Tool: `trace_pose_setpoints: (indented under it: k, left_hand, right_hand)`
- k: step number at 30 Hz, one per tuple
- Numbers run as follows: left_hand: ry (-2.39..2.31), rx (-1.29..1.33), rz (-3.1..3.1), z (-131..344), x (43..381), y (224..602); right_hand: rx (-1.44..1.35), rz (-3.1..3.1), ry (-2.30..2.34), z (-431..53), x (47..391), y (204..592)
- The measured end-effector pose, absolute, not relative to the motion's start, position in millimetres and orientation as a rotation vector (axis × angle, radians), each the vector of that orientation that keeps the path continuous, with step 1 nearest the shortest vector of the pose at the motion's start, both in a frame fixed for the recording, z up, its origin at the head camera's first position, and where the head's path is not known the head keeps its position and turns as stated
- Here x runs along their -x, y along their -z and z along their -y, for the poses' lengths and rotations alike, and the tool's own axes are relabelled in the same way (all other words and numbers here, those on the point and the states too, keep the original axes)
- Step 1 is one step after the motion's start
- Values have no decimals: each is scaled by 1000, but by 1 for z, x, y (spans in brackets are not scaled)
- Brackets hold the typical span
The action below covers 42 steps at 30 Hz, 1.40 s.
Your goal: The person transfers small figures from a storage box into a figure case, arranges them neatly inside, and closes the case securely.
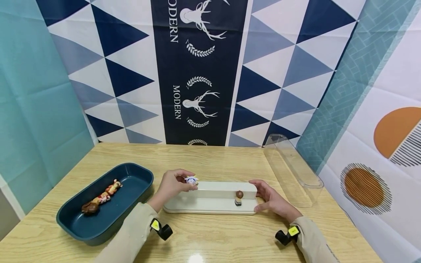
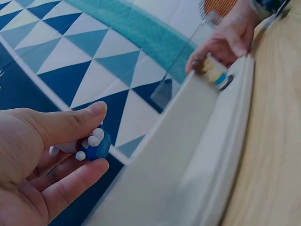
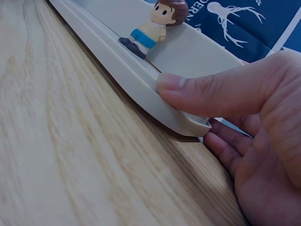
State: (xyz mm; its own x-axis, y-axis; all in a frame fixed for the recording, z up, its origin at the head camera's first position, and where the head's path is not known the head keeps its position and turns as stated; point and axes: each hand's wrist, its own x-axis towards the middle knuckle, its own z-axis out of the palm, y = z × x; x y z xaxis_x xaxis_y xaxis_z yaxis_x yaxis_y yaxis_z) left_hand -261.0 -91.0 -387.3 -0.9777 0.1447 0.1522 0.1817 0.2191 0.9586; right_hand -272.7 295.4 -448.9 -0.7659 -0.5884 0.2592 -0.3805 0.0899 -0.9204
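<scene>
My left hand [image 1: 171,186] pinches a small blue-and-white figurine [image 2: 99,145] between thumb and fingers, over the left end of a white two-step display base [image 1: 210,207]. At the base's right end, my right hand [image 1: 274,201] grips it, with the thumb [image 3: 188,92] on the front edge and the other fingers behind and partly hidden. A brown-haired figurine with a light blue band [image 3: 149,35] stands on the lower step near that hand. In the left wrist view this same figurine [image 2: 214,73] shows close to the right fingers.
To the left sits a dark blue oblong tray [image 1: 141,182] with several small figurines [image 1: 104,197] in a row inside. A clear plastic cover [image 1: 292,171] lies at the back right, near the fabric-covered wall. Patterned cloth [image 1: 197,73] hangs behind the wooden table [image 1: 213,237].
</scene>
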Motion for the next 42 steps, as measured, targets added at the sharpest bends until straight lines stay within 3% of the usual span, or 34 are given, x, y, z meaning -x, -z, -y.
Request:
trace_pose_setpoints:
  k: [22, 42]
  left_hand:
    - [1815, 690, 2256, 22, 240, 428]
    - [1591, 898, 2268, -2, 234, 437]
  right_hand:
    - [971, -2174, 1759, -295, 271, 452]
    - [995, -2179, 1761, -294, 273, 450]
